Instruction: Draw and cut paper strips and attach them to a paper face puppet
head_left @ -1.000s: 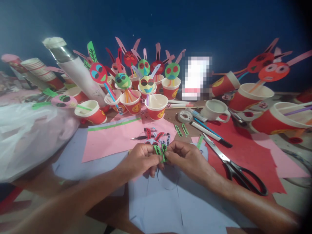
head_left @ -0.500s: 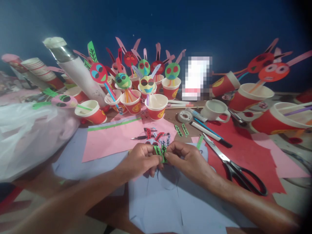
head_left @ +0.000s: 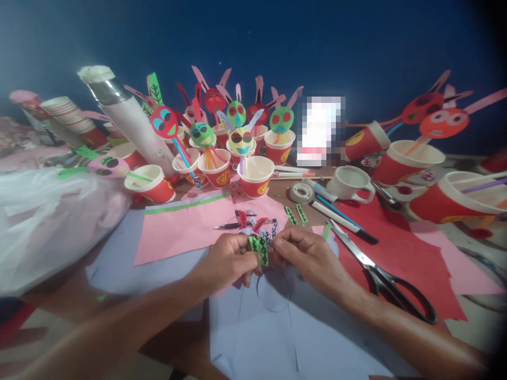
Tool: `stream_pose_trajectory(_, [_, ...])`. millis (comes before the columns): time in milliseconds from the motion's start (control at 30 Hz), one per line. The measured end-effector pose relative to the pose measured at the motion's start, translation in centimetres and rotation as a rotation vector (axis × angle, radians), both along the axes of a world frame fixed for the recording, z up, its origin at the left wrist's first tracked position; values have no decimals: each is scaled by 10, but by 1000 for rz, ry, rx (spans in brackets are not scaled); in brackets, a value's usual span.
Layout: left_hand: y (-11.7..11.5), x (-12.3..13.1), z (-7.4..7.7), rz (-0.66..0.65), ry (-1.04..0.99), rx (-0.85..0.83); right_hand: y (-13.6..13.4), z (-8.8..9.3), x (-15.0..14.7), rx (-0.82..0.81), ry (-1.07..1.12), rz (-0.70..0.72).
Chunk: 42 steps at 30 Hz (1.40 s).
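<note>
My left hand (head_left: 233, 258) pinches green paper strips (head_left: 259, 250) with black patterns, side by side, above the pale blue paper (head_left: 253, 327). Just right of them is my right hand (head_left: 307, 258), its thumb and fingertips pressed together. Whether anything sits in that pinch cannot be seen. Behind the hands lie small red patterned paper pieces (head_left: 259, 224) and a black pen (head_left: 227, 225). Two more green patterned strips (head_left: 291, 215) lie farther back, and scissors (head_left: 368, 261) with black handles rest beside my right forearm.
Red paper cups (head_left: 255, 184) holding paper-faced straw figures line the back. A tape roll (head_left: 301, 192), a white mug (head_left: 350, 183) and a black-capped marker (head_left: 344, 221) stand or lie right of centre. Pink paper (head_left: 178, 227) and a white plastic bag (head_left: 51, 227) are at left.
My right fingertips have moved slightly right, off the green strip they were touching. The strips now stay together in my left hand. The view has shifted a little.
</note>
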State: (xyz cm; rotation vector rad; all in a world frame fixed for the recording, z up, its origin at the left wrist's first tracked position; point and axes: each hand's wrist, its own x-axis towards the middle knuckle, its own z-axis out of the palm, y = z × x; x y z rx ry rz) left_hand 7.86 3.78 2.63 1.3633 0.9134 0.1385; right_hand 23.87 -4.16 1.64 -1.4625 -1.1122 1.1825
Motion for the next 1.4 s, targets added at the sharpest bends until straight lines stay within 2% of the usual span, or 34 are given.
stream_pose_trajectory(233, [0, -1, -3, -32, 14, 39, -2, -4, -6, -65, -30, 18])
stream_pose_trajectory(400, [1, -1, -6, -49, -27, 26, -1, 1, -4, -26, -55, 19])
stream_pose_trajectory(533, [2, -1, -7, -46, -89, 18, -1, 28, 25, -7, -146, 64])
stream_pose_trajectory(633, [2, -3, -7, -38, -91, 1, -4, 52, 62, 6, -365, 34])
stream_pose_trajectory(733, [2, -3, -6, -41, -100, -30, -5, 61, 93, -60, -606, 31])
stream_pose_trajectory(900, [3, -2, -4, -50, -106, -38, 0, 51, 109, -165, -924, 205])
stream_pose_trajectory(1000, [4, -3, -5, -46, -109, -38, 2, 43, 109, -214, -1084, 248])
stream_pose_trajectory(1267, [5, -5, -6, -40, -145, -77, 5, 38, 101, -212, -1376, 40])
stream_pose_trajectory(1400, [5, -3, -4, -21, -135, -132, 8, 32, 89, -148, -1309, -49])
